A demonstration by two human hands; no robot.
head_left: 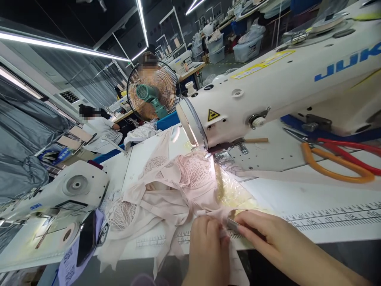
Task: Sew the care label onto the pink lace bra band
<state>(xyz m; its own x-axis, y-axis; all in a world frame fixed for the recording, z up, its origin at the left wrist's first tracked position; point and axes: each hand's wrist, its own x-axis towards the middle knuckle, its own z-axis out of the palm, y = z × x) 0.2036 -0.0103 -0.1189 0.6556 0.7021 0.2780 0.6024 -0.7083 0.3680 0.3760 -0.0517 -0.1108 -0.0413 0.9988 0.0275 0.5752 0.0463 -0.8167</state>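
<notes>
Pale pink lace bras (pixel 198 174) lie in a loose pile on the white sewing table, partly under the head of the sewing machine (pixel 235 107). My left hand (pixel 208 248) is at the table's front edge, its fingers closed on the near end of the pink fabric. Just right of it, my right hand (pixel 264 234) pinches a small flat metal tool (pixel 233 225), whose tip meets the fabric beside my left fingers. The tool's exact kind is hidden by my fingers. A lit needle area (pixel 208 155) shines on the lace.
Orange-handled scissors (pixel 336 169) and red-handled scissors (pixel 351 149) lie right, beside the machine bed. A printed ruler (pixel 333 220) runs along the front edge. At left are a phone (pixel 87 238) and another machine (pixel 74 186). A fan (pixel 153 91) and two people are beyond.
</notes>
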